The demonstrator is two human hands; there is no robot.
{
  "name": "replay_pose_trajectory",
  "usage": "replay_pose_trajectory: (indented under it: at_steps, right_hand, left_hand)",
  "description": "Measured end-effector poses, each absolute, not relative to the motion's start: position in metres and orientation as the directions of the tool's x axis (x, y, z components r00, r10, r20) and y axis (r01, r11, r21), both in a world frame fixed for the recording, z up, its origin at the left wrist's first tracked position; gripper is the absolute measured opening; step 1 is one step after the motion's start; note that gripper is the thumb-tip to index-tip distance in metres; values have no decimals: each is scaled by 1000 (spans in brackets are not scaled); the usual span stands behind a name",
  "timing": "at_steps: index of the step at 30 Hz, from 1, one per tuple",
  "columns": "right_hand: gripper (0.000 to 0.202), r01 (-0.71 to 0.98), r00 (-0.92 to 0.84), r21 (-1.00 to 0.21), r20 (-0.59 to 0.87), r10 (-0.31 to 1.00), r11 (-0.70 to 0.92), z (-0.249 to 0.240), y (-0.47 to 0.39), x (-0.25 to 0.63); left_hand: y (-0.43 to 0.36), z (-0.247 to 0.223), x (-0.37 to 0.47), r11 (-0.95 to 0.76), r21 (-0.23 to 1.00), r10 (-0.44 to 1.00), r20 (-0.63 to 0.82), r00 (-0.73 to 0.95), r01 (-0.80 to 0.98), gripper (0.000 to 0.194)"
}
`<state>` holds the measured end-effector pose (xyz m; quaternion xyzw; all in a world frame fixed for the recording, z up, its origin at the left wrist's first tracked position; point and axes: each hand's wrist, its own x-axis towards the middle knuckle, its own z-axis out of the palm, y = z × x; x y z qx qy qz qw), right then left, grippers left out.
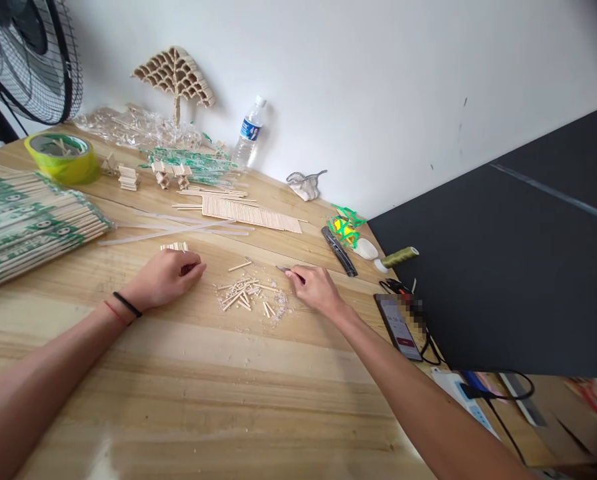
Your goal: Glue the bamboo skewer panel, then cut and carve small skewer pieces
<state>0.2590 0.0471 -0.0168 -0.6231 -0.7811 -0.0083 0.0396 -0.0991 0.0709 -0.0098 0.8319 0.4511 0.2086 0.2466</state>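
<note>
My left hand [175, 277] rests on the wooden table, closed with its fingers curled in; whatever it may hold is hidden. Just behind it lies a short row of small sticks [174, 247]. My right hand [315, 288] is closed on a small pointed blade [281, 269], whose grey tip sticks out to the left. Between the hands lies a loose pile of cut stick pieces [243, 291] with crumbs around it. One longer piece [239, 265] lies apart, just behind the pile. Further back is a flat row of sticks laid side by side [251, 215].
Packs of wooden sticks [33, 223] lie at the left, near yellow tape [63, 158] and a fan [28, 60]. A stick-built tree shape [175, 77] and a bottle [249, 133] stand by the wall. A black utility knife [339, 251], thread spool [399, 258] and phone [398, 327] lie right.
</note>
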Motion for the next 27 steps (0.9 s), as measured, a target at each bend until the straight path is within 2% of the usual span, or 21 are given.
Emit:
replay_pose_trajectory:
  at_steps: [4, 9, 12, 15, 18, 23, 27]
  right_hand:
    - [38, 983, -160, -78, 88, 983, 167, -20, 53, 263]
    - [36, 991, -106, -71, 89, 990, 112, -13, 58, 267]
    - [36, 987, -139, -70, 112, 984, 148, -8, 59, 270]
    - [27, 968, -152, -185, 115, 982, 171, -9, 59, 271]
    - [20, 940, -58, -327, 139, 989, 101, -17, 57, 268]
    - [13, 924, -29, -363, 246, 969, 120, -31, 51, 262]
    - [11, 915, -55, -372, 267, 962, 155, -33, 49, 259]
  left_hand:
    - [71, -10, -99, -471, 604, 855, 133, 501, 643, 39]
    - [71, -10, -98, -456, 618, 860, 119, 497, 641, 38]
    - [71, -9, -97, -458, 617, 859, 120, 498, 640, 37]
    - [71, -10, -98, -462, 612, 857, 123, 500, 642, 37]
    - [71, -10, -98, -461, 610, 858, 122, 498, 645, 37]
    - [71, -11, -98, -468, 612, 854, 127, 504, 638, 38]
    - [71, -9, -98, -463, 613, 856, 123, 502, 640, 38]
